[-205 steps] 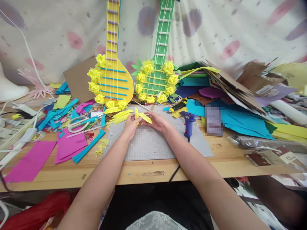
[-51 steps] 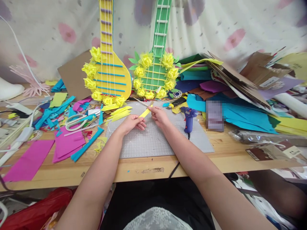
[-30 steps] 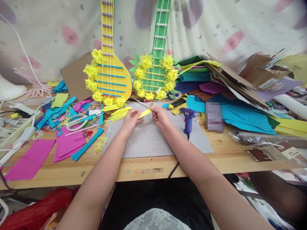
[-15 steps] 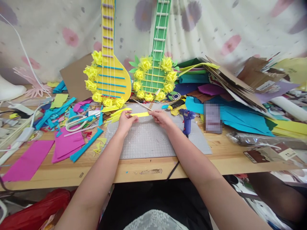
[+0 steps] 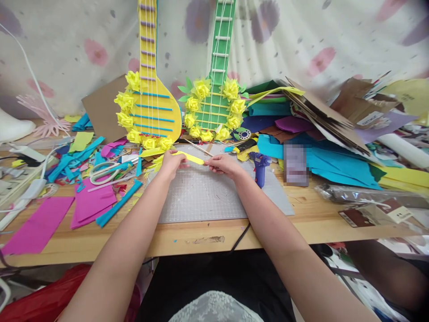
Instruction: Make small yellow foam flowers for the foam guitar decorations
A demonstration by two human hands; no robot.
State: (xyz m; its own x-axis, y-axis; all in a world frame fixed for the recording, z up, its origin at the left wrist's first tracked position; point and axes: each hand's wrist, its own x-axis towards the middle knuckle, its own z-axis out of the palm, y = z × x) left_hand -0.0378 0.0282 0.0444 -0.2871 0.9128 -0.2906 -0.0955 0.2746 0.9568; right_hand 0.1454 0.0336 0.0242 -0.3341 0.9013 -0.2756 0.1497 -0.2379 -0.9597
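Note:
A narrow yellow paper strip stretches between my two hands above the grey cutting mat. My left hand pinches its left end, fingers curled. The other end is gripped by the fingertips of my right hand, and the strip slopes down toward it. A thin wooden stick lies just behind, its near end by my right fingers; whether they touch it I cannot tell. More yellow strips are beside my left hand. A blue glue gun stands right of my right hand.
Behind the mat stand a yellow paper instrument and a green one, both trimmed with yellow flowers. Scissors, pink sheets and blue scraps lie left. Cardboard and blue paper are piled right.
The strip was nearly level and now tilts down to the right. My left hand has turned and shifted slightly left and up; my right fingertips have moved a little left and down.

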